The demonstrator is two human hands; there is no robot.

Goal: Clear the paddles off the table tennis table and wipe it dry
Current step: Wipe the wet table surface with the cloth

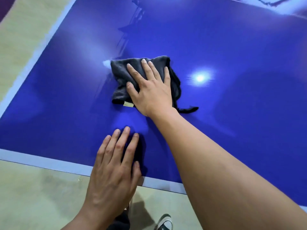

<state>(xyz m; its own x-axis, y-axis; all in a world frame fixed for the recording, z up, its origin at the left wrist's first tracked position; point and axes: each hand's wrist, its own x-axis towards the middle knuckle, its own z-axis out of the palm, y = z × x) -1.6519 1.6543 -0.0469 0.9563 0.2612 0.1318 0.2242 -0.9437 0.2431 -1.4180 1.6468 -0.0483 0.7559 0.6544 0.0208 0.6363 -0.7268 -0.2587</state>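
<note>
**Wiping the Blue Table**

Closest to the person, far on the near side of the dark grey soft cloth (119, 72), a dark canvas shoe with a white toe (164, 223) is standing on the pale green floor (33, 196).

A little further out, the left hand (113, 171) is lying flat on the shiny blue table tennis table (49, 113). It is crossing the pale line along the table's edge (41, 159). Its fingers are straight and are holding nothing. It is on the near side of the cloth and is not touching it.

Next, the right hand (149, 90) is pressing down on top of the cloth. Its fingers are straight and spread out, not curled round the cloth. The two hands are apart.

A small pale tag (128, 104) is sticking out at the near corner of the cloth, just beside the right hand. No words can be read on it, and no other writing is showing.

Beside the cloth a bright spot of light (200, 78) is shining on the table. Past the cloth, wet-looking streaks (123, 40) are running away across the blue top.

No paddles are showing anywhere, so the clearing part looks done. The wiping looks like it is in the middle. The streaks past the cloth look wet, so that part needs wiping next. The far end is not all in the picture, so I cannot tell about it.
</note>
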